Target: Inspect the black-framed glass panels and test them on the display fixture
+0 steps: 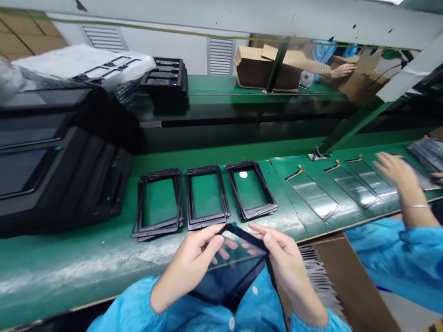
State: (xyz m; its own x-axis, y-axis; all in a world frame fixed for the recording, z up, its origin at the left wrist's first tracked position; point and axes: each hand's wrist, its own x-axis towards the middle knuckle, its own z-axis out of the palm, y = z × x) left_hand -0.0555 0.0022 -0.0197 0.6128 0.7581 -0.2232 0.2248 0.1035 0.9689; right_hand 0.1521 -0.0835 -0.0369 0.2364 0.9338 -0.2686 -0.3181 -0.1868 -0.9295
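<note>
A see-through glass panel with a black border (230, 275) is tilted in front of my blue-clad chest, between both hands. My left hand (198, 255) grips its left upper edge between thumb and fingers. On the other side, my right hand (284, 255) pinches the right upper corner. Some fingertips show through the glass, and a small green tab sticks up at the top edge. Just beyond lie three small stacks of black rectangular frames: a left stack (159, 228), a middle stack (208, 221) and a right stack (256, 212) with a white round sticker.
Large stacks of black trays holding dark screens (18, 171) rise at left. To the right, clear panels with orange tails (311, 192) lie on the green bench (98, 257). A co-worker's hand (400, 175) reaches over there. A green post (349, 128) and a cardboard box (255, 66) stand behind.
</note>
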